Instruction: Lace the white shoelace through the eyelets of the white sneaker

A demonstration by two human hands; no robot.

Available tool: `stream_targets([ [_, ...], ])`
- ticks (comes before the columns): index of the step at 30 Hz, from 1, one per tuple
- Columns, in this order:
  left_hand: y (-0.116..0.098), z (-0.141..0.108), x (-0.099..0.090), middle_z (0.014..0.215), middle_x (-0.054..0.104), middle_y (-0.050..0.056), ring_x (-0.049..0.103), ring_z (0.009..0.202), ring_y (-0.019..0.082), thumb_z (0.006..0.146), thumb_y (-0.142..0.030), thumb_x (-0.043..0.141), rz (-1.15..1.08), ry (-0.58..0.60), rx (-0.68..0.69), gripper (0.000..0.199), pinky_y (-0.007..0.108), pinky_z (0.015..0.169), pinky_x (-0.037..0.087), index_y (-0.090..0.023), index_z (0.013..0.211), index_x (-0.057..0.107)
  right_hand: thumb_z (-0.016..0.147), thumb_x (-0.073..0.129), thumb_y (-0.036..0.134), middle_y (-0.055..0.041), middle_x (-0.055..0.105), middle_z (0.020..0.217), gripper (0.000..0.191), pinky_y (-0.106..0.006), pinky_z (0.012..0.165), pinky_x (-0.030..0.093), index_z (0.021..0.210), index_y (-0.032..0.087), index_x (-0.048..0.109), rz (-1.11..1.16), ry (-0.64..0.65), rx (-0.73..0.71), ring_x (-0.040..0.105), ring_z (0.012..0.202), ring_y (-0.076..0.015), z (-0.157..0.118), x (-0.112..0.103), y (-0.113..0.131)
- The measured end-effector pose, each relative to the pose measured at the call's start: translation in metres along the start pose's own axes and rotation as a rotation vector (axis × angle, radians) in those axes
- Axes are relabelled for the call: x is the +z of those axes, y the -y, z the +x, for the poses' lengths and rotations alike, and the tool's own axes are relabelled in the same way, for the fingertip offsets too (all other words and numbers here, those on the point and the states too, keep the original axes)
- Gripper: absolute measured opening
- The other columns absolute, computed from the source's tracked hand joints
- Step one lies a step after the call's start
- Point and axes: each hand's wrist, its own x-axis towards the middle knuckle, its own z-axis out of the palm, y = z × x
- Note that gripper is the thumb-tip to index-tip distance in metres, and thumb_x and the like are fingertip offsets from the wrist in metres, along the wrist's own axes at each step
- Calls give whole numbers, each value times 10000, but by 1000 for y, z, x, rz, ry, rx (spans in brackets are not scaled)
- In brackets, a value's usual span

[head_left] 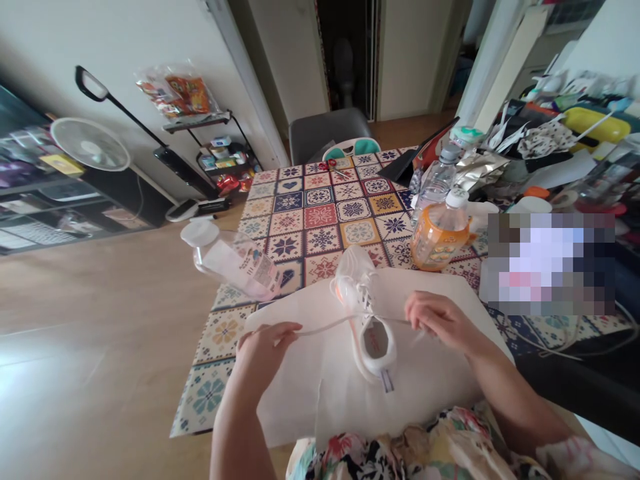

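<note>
A white sneaker (pixel 350 283) rests on a white sheet (pixel 295 393), its toe pointing away from me and its opening near me. Its shoelace (pixel 327 327) is stretched out to both sides, the upper part of the lacing crossed over the tongue. To the left of the shoe, my left hand (pixel 267 343) pinches one end of the lace. On the other side my right hand (pixel 437 317) is closed on the other end, with a loose bit hanging below the fingers. Both hands are raised a little above the sheet.
An empty clear jar (pixel 240 263) stands at the table's left edge. Right of the shoe are an orange-labelled bottle (pixel 440 230) and a clear bottle (pixel 435 180). Red scissors (pixel 330 165) lie at the far end of the patterned tablecloth (pixel 320 217). Clutter fills the right side.
</note>
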Motion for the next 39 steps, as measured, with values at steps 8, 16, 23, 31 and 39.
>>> stream_targets([
  [8,-53,0,28,1032,758,73,680,985,268,861,-298,575,-275,52,305,209,391,872,472,-273,1008,722,916,602,420,44,546,690,235,-200,530,394,840,205,540,-80,106,249,484,583,-98,2,15,-2],
  [16,-79,0,46,780,679,21,618,754,188,874,-240,535,-355,208,202,109,301,723,452,-212,840,634,940,559,314,-37,664,847,157,-324,790,454,851,210,635,-376,20,71,603,843,-193,2,8,3],
  [23,-67,2,31,730,601,27,544,720,170,861,-418,588,-615,291,221,303,283,704,424,-182,671,594,917,598,458,-84,638,1001,304,-385,960,407,771,197,649,-316,183,-13,577,1018,-222,1,-13,10],
  [31,-82,-2,54,1004,690,71,586,980,199,864,-437,649,-1194,346,224,267,313,913,418,-190,762,651,838,715,441,-62,700,1066,238,-410,980,430,795,216,648,452,95,23,623,1081,-227,15,11,9],
  [39,-97,3,77,628,542,-25,446,605,102,783,-440,738,-1266,127,55,314,229,611,371,-172,663,626,729,806,457,27,620,579,311,-227,527,392,716,186,654,607,-247,105,485,500,-88,35,47,-6],
])
